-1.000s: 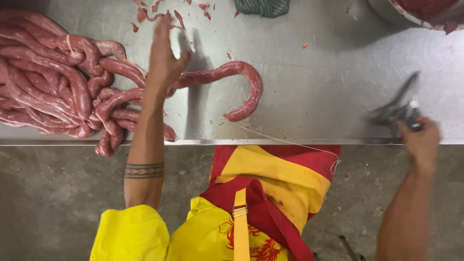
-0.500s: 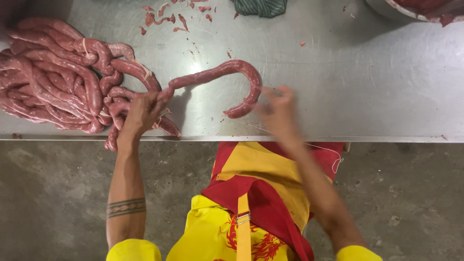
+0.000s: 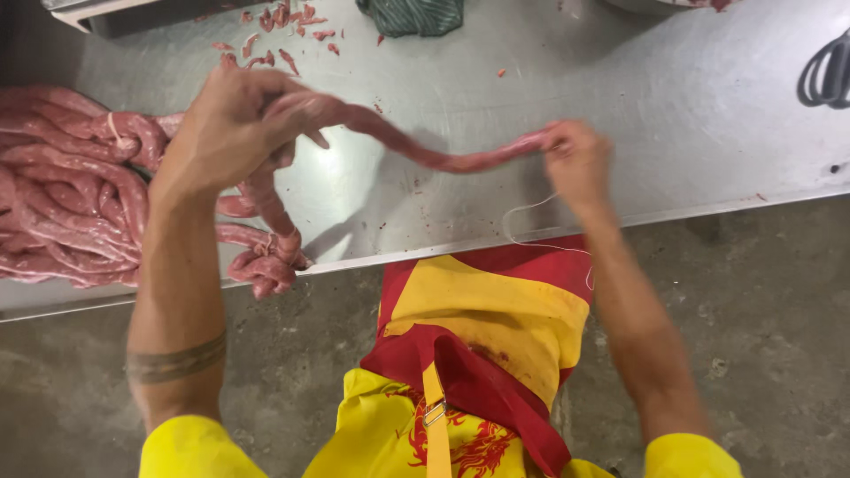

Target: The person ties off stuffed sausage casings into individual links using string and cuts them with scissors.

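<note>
Steel covers the whole work table (image 3: 673, 133), grey and a little shiny, and below its near edge a rough concrete floor (image 3: 761, 301) shows. Above the table a long raw sausage (image 3: 416, 146) hangs in the air, pink-red and soft, stretched between the two hands of the person. The left hand (image 3: 226, 133) is closed around the left part of the sausage, with the fingers curled over it, and from this hand the casing goes down to the near edge of the table, where it ends in a thick knot of links (image 3: 266, 261). The right hand (image 3: 577, 159) pinches the right end of the sausage, fingers pressed together on the tip. A thin white string (image 3: 531, 232) hangs in a loop just under the right hand and falls over the table edge.

On the left side of the table lies a big pile of sausages (image 3: 62, 195), many coils touching each other, and it joins the links under the left hand. At the far side, small red scraps of meat (image 3: 283, 26) are scattered, and next to them lies a dark green cloth (image 3: 412, 13). At the far right, a pair of dark scissors (image 3: 828, 75) rests on the steel, well apart from both hands. Near the camera, the person wears a yellow and red apron (image 3: 478, 336).
</note>
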